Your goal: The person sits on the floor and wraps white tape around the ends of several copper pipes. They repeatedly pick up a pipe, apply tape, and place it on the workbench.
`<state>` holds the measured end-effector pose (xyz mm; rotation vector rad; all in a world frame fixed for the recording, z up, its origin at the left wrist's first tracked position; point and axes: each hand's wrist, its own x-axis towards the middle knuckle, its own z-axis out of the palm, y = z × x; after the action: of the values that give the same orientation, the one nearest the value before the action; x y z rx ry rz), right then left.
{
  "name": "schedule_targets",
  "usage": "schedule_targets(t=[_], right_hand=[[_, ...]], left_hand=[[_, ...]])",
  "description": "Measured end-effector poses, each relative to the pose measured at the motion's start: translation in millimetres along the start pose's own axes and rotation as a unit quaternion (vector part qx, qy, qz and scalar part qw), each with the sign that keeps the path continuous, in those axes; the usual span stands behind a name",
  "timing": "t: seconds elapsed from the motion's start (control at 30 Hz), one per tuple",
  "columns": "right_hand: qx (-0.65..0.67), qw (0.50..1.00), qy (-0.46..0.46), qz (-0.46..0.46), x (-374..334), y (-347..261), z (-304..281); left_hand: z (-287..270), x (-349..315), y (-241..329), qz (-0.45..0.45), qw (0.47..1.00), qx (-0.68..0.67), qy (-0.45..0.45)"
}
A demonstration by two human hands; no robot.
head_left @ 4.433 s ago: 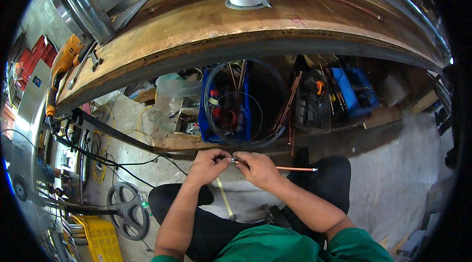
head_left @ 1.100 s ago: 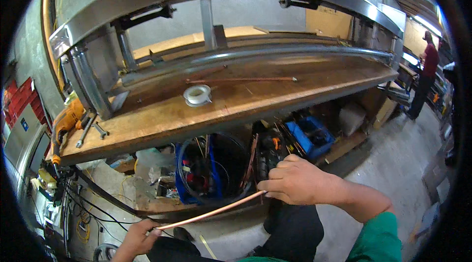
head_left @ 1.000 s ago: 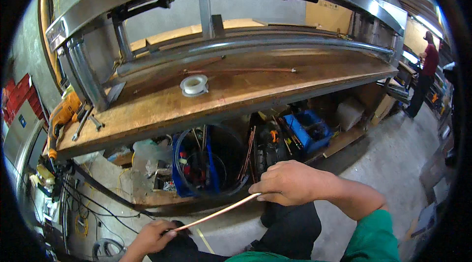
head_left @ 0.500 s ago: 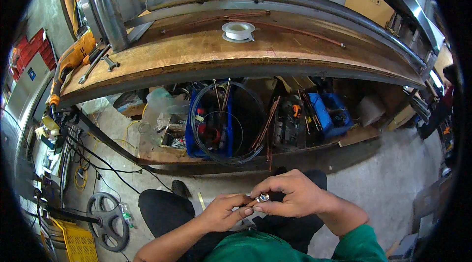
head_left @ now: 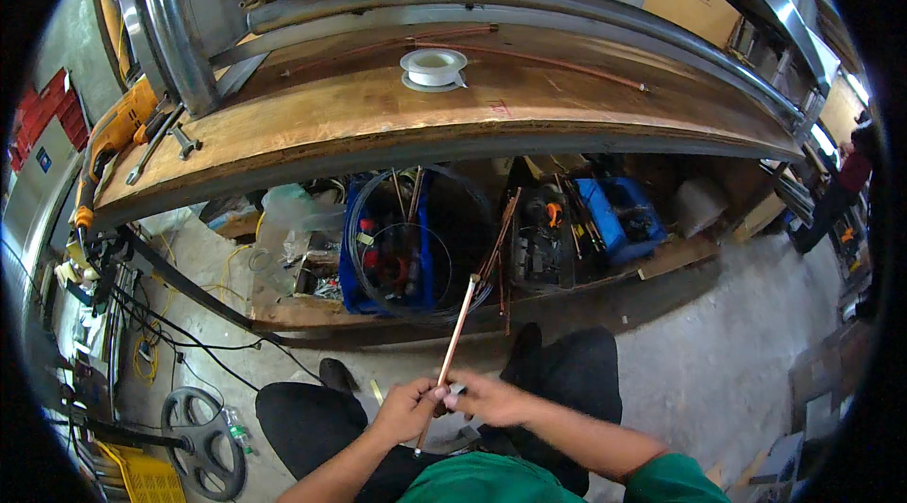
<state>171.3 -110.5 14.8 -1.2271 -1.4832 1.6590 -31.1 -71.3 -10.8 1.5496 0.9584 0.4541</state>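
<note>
A slim copper tube point(head_left: 459, 333) slants up and away from my lap, with a small fitting at its near end by my thigh. My left hand point(head_left: 406, 409) is closed around the tube below its middle. My right hand point(head_left: 487, 399), slightly blurred, meets it from the right, its thumb and fingertips pinching the tube beside the left fingers. On the workbench ahead stands a roll of white tape point(head_left: 434, 68). Behind it lie more thin copper tubes point(head_left: 567, 67).
A wooden workbench point(head_left: 350, 130) spans the front, carrying wrenches point(head_left: 156, 144) and an orange power tool point(head_left: 123, 125). On its lower shelf are blue bins point(head_left: 619, 220), coiled wire point(head_left: 354, 248) and copper rods. Cables and a black handwheel point(head_left: 203, 442) are at left. Another person point(head_left: 836, 191) stands far right.
The copper tube has swung from pointing toward me, fitting end up, to stretching away toward the bench. My hands have shifted left and slightly lower, and the right has changed its hold.
</note>
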Motion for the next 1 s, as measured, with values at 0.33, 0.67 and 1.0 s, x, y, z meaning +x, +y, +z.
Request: schedule_targets(t=[0.33, 0.67, 1.0], right_hand=[[0.002, 0.984, 0.149, -0.092, 15, -11, -16], [-0.163, 0.982, 0.084, 0.04, 38, 48, -24], [-0.311, 0.949, 0.06, 0.007, 31, 56, -26]], left_hand=[[-34, -10, 51, 0.111, 0.952, 0.28, 0.056], [-215, -6, 328, 0.296, 0.683, 0.558, 0.366], [-149, 62, 311, 0.447, 0.643, 0.501, 0.368]])
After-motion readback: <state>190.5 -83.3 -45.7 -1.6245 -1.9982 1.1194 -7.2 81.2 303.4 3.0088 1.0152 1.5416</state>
